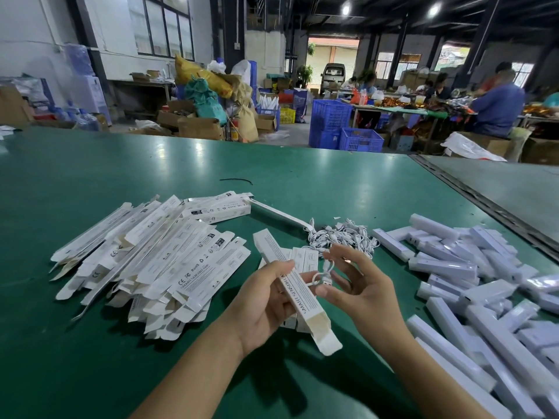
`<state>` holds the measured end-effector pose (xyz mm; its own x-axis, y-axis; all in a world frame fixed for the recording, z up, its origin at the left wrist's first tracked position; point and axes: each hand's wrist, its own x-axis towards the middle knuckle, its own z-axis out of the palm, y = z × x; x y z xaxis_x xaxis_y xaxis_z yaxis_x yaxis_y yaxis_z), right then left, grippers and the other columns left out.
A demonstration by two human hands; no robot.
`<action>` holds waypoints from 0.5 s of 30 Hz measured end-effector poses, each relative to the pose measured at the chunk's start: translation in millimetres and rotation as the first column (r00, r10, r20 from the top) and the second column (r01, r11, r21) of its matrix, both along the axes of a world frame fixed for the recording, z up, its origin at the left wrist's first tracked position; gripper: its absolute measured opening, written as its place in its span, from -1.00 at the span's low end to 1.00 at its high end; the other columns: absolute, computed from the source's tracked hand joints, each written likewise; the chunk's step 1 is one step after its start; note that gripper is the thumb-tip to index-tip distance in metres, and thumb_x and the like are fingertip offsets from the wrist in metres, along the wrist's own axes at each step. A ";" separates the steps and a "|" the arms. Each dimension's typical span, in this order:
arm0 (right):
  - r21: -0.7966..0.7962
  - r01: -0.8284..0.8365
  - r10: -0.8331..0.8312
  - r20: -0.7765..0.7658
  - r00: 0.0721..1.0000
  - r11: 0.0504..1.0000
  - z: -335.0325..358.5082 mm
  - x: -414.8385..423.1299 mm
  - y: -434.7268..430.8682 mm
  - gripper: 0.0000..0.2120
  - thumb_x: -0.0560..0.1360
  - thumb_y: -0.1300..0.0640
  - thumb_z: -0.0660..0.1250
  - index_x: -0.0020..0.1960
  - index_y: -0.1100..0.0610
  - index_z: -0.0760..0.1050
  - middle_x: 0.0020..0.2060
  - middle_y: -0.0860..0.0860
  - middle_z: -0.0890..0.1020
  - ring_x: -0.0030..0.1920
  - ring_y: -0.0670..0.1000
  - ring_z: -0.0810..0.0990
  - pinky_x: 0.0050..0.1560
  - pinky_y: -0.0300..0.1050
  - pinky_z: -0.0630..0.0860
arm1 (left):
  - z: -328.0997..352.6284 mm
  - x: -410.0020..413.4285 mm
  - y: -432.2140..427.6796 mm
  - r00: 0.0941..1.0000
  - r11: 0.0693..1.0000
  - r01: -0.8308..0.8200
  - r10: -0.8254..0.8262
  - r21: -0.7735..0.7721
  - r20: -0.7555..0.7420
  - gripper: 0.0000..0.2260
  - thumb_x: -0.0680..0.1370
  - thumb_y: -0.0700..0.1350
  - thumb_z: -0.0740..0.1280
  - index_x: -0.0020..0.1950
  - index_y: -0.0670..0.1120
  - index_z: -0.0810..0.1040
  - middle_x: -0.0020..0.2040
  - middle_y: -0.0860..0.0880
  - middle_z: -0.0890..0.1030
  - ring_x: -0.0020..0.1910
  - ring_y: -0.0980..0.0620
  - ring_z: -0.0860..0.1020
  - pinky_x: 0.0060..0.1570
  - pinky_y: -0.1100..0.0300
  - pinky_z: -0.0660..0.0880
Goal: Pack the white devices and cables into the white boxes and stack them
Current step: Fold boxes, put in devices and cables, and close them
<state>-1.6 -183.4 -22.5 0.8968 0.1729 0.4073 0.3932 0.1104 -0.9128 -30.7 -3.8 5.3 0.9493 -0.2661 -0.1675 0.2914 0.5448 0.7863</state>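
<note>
Near the worktop's (121,176) front edge, the left hand (263,300) grips a long white box (298,285), its near flap open; its print is hard to read. The right hand (360,285) pinches a small coiled cable (322,275), other fingers loose. At right, the devices (472,267) heap is cut off. Flat boxes (151,255) lie left, the cable pile (341,234) beyond.

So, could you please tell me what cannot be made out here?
Head view: whether the box in the left hand holds a device; its walls hide the inside.
Head view: the device pile is cut off at right and bottom edges.
Head view: the cable in the right hand is too small to tell its plug.
</note>
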 end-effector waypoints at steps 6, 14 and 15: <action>-0.344 -0.075 0.072 -0.022 0.997 0.936 5.0 0.6 -10.9 -0.48 0.29 -0.09 0.53 0.23 -0.15 0.55 0.22 -0.16 0.62 0.26 -0.11 0.56 0.31 -0.09 0.46 | -0.7 -1.1 -0.5 1.000 0.994 -0.006 0.005 0.112 0.009 -0.77 0.61 -0.10 0.22 -0.08 -0.08 0.66 0.05 -0.25 0.69 -0.16 -0.08 0.68 -0.12 0.03 0.63; -0.663 0.116 0.107 0.285 0.952 0.739 14.2 -3.3 -15.0 -0.56 0.42 -0.18 0.41 0.20 0.05 0.64 0.13 -0.11 0.62 0.12 -0.25 0.59 0.13 -0.38 0.49 | 1.0 -1.5 -2.6 1.000 0.984 -0.008 0.005 0.177 0.014 -0.80 0.64 -0.11 0.20 0.19 -0.18 0.49 -0.05 -0.22 0.71 -0.22 -0.05 0.67 -0.28 0.14 0.59; -0.644 0.131 0.089 0.298 0.950 0.754 13.3 -3.6 -14.8 -0.57 0.41 -0.16 0.42 0.17 0.05 0.65 0.12 -0.10 0.62 0.11 -0.25 0.59 0.13 -0.37 0.50 | 1.4 -2.2 -2.9 1.000 0.985 -0.021 0.020 0.168 0.007 -0.81 0.63 -0.11 0.22 0.16 -0.19 0.49 -0.09 -0.21 0.71 -0.24 -0.06 0.67 -0.31 0.15 0.59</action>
